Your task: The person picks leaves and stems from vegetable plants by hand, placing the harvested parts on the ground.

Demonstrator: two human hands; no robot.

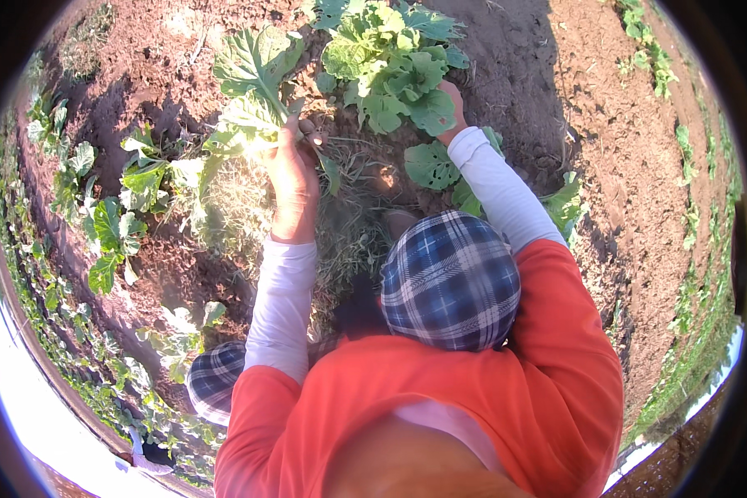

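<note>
My left hand (295, 180) is closed around the stalks of some cut or loose-looking broad green leaves (258, 65), which spread up and left from the thumb. Whether the stalks are still rooted cannot be seen. To the right, my right hand (453, 112) reaches to the side of a leafy vegetable plant (389, 68) with pale green inner leaves. Its fingers are hidden behind the foliage, so their grip is unclear. Below that wrist, a leaf riddled with small holes (432, 166) hangs close to the soil.
Dry grass mulch (355, 218) covers the ground between my arms. My bent knee in plaid cloth (451, 280) rises just below it. More leafy plants (109, 230) grow in a row at left. Bare brown soil (622, 187) stretches along the right, with further green rows beyond.
</note>
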